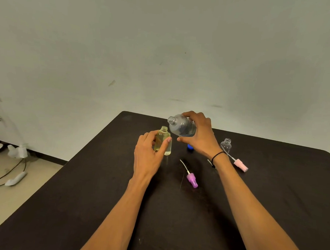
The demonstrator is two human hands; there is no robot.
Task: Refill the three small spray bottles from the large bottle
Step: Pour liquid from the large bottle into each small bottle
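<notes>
- The person's right hand (199, 134) is gripping the large bottle (181, 125) round its body, fingers over the top and thumb underneath, holding it in the air, tipped with its open neck pointing left and slightly upward.
- The left hand (149, 152) is wrapping its fingers and thumb round a small bottle of yellowish liquid (162, 141), which is standing upright and uncapped on the dark table (99, 198), just below and left of the large bottle's mouth; the two necks are sitting near each other but apart.
- A second small bottle (226, 145), clear and uncapped, is standing upright to the right, behind the right wrist.
- A pink spray top (240, 164) is lying on its side just beside that clear bottle, its tube pointing towards it.
- A purple spray top (192, 179) is lying between the two forearms, tube pointing away from the person.
- A blue cap (190, 146) is peeking out under the right hand.
- A black band (217, 156) is sitting on the right wrist.
</notes>
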